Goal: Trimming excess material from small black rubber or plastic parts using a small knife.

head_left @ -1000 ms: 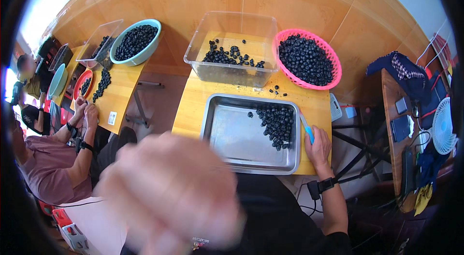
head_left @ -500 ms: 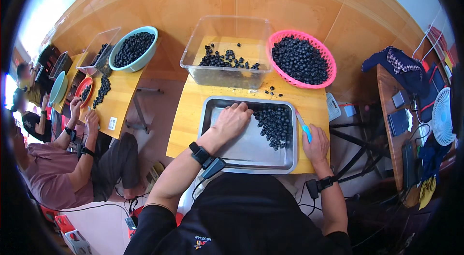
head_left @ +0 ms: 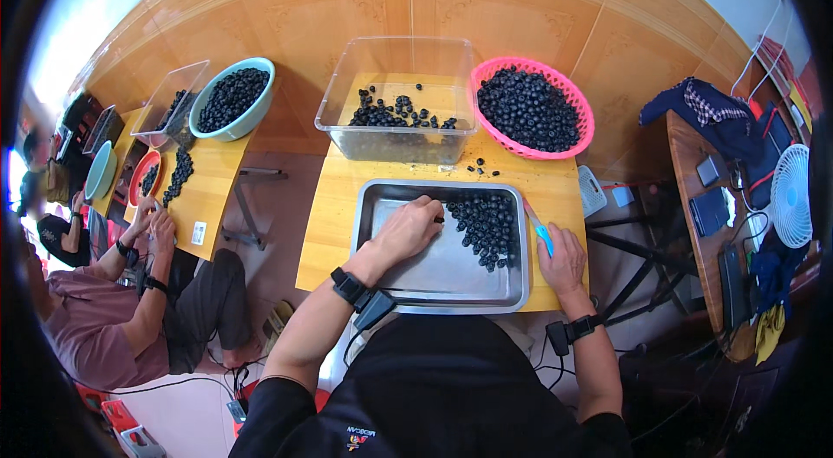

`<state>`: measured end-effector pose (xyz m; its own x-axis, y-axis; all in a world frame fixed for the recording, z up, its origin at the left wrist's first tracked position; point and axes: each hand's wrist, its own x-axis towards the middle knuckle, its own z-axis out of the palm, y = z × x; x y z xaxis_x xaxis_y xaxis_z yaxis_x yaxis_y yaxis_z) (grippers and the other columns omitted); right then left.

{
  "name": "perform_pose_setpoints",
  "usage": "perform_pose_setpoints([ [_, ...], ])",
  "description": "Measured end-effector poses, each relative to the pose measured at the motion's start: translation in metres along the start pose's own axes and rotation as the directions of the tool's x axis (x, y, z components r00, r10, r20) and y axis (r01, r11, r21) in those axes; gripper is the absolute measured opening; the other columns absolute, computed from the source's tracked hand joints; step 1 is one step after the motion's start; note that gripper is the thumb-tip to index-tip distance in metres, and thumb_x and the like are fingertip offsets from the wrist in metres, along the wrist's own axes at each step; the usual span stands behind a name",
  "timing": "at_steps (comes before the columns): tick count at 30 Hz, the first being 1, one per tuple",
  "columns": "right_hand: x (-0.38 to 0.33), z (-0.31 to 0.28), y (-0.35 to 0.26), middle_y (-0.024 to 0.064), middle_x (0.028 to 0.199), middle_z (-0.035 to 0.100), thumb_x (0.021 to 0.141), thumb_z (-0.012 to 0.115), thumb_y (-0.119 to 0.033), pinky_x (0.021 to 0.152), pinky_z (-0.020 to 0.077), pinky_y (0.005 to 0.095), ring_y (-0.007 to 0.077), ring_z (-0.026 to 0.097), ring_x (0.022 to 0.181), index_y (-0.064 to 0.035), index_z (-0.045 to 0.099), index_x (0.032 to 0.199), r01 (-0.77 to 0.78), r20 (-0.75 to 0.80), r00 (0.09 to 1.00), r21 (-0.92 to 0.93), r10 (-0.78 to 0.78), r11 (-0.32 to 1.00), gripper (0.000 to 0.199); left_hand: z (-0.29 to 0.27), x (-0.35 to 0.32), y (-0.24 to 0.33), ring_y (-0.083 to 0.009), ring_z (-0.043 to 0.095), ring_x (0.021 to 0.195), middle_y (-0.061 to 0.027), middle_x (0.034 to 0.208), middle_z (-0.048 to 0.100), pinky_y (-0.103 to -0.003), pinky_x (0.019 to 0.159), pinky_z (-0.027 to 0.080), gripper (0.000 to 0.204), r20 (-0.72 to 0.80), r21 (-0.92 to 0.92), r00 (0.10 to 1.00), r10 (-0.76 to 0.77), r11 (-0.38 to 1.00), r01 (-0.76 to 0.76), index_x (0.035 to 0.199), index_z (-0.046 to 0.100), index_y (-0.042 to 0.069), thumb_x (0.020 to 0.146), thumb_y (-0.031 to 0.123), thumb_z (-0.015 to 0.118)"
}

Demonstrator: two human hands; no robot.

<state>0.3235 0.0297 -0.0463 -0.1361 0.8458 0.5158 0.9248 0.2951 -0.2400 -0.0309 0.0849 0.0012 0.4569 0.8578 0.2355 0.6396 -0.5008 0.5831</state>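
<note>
Berries, small, dark and round point(head_left: 488, 225), lie heaped at the right of a shallow rectangular steel tray point(head_left: 408, 271) on a yellow wooden table point(head_left: 334, 202). The left hand point(head_left: 408, 228), half a second ago farther left on the tray floor, has slid to the heap's edge, fingers curled, pinching what looks like one berry. The right hand point(head_left: 562, 260) grips a light blue tool at the tray rim. Behind stand a clear plastic tub point(head_left: 395, 111) and pink basket point(head_left: 531, 107); tan tiles cover the room.

Dark blue-black berries point(head_left: 488, 225) in silver metal tray point(head_left: 408, 260), pink basket point(head_left: 580, 130), clear tub point(head_left: 347, 115), teal bowl point(head_left: 252, 118), yellow table point(head_left: 334, 215).
</note>
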Motion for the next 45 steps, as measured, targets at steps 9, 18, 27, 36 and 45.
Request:
perform_pose_setpoints([
  [9,-0.006,-0.009,-0.005,0.0194,0.095,0.061,0.097,0.067,-0.024,0.079,0.0540,0.0489,0.0382,0.064,0.092,0.0027,0.062,0.126,0.023,0.194,0.981,-0.132,0.003,0.991,0.040,-0.005,-0.017,0.022,-0.0151,0.063,0.077,-0.0085,0.090,0.068,-0.029,0.075,0.054,0.032,0.068,-0.405,0.987,-0.147,0.900,0.162,0.120,0.074,0.004,0.088,0.005,0.079],
  [18,-0.005,-0.022,-0.005,0.0274,0.096,0.066,0.089,0.059,-0.013,0.080,0.0547,0.0539,0.0458,0.066,0.088,0.0041,0.064,0.110,-0.185,0.261,0.944,-0.081,0.200,0.979,0.027,0.010,-0.021,0.027,-0.0041,0.063,0.078,0.0015,0.088,0.069,-0.021,0.070,0.053,0.013,0.150,-0.708,0.941,-0.303,0.632,0.316,0.096,0.070,0.001,0.089,0.002,0.081],
  [27,-0.006,-0.026,-0.014,0.0159,0.076,0.064,0.091,0.059,-0.012,0.056,0.0527,0.0405,0.0273,0.064,0.060,0.0028,0.062,0.103,-0.553,0.211,0.811,0.584,0.547,0.595,0.019,0.018,-0.030,0.032,-0.0105,0.070,0.084,-0.0038,0.093,0.074,-0.025,0.077,0.059,0.015,0.164,-0.849,0.932,-0.323,0.434,0.300,0.103,0.071,0.001,0.091,0.000,0.079],
  [36,-0.003,-0.034,-0.045,0.0075,0.079,0.064,0.094,0.059,-0.009,0.042,0.0422,0.0273,0.0104,0.053,0.048,0.0020,0.061,0.103,-0.574,0.423,0.737,0.804,0.528,0.156,0.014,0.010,-0.028,0.049,-0.0214,0.075,0.096,-0.0114,0.103,0.074,-0.035,0.091,0.064,0.017,0.334,-0.936,0.863,-0.380,-0.024,0.352,0.112,0.070,-0.001,0.095,-0.001,0.072],
  [45,0.006,-0.043,-0.099,0.0055,0.079,0.065,0.109,0.056,-0.023,0.046,0.0396,0.0227,0.0057,0.050,0.052,0.0006,0.062,0.108,-0.516,0.411,0.828,0.825,0.383,0.231,0.024,0.014,-0.023,0.062,-0.0233,0.075,0.101,-0.0121,0.106,0.074,-0.035,0.093,0.065,0.018,0.350,-0.928,0.868,-0.353,-0.261,0.268,0.117,0.069,0.001,0.100,0.000,0.067],
])
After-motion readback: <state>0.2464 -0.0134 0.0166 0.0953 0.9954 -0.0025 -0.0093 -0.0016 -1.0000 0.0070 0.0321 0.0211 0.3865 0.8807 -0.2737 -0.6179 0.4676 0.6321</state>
